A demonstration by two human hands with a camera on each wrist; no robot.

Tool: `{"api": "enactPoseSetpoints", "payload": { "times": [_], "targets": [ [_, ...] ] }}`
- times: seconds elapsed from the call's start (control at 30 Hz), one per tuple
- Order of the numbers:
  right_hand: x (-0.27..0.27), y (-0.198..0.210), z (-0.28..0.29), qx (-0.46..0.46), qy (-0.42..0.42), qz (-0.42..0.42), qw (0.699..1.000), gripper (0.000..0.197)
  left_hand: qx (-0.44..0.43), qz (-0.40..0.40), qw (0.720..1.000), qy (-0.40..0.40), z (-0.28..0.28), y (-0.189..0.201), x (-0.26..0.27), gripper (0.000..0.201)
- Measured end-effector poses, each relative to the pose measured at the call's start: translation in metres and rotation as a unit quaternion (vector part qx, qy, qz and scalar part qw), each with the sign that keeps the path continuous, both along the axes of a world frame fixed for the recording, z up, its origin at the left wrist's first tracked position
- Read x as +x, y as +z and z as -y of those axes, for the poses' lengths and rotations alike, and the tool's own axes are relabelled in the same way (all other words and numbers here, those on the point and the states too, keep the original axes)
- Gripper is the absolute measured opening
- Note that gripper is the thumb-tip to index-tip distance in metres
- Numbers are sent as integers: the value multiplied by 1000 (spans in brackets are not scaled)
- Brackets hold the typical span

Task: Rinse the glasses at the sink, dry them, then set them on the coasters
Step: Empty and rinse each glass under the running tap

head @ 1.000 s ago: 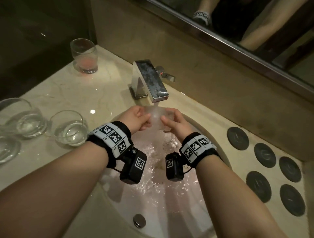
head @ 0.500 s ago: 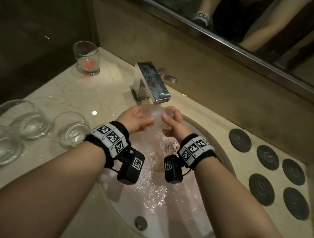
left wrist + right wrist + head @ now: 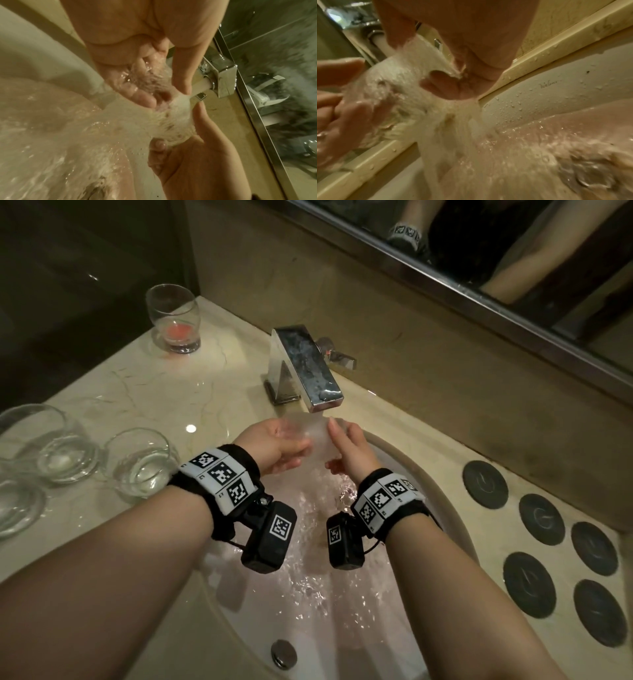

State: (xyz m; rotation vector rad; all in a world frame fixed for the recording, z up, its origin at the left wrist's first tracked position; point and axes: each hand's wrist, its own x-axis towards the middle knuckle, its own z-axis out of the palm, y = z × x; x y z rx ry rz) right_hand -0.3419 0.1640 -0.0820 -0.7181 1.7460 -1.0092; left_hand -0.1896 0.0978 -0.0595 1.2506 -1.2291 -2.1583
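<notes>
A clear glass sits under the running faucet, held between both hands over the sink. My left hand cups its left side with curled fingers. From the right, my right hand grips it, index finger up the side and thumb underneath. In the left wrist view foaming water hides most of the glass. The right wrist view shows the glass white with spray. Several dark round coasters lie on the counter at the right, all bare.
Three clear glasses stand on the marble counter at the left. One glass with red residue stands at the back left. Water runs down to the drain. A mirror spans the back wall.
Both hands stay on the glass under the stream. The right hand's fingers have shifted a little on it, the index now higher up the side.
</notes>
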Motion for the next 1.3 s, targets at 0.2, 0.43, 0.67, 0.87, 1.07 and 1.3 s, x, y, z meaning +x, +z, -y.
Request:
{"api": "enactPoseSetpoints", "payload": {
  "times": [0.2,0.43,0.67,0.87,1.07,1.3],
  "targets": [
    [-2,1,-4,-31,53,26,998,59,35,19,998,41,6,0,-1,9],
    [0,6,4,5,33,-3,999,53,87,-51,993,56,2,1,7,25],
    [-3,4,1,-15,57,20,998,69,28,6,999,24,5,2,4,31],
    [-4,10,3,-32,63,-87,994,65,100,8,989,108,1,3,5,18],
    [5,19,18,-13,134,-291,947,71,57,115,991,22,0,0,5,36],
    [8,21,20,6,142,-316,938,71,55,132,989,26,-1,-5,8,40]
  ]
}}
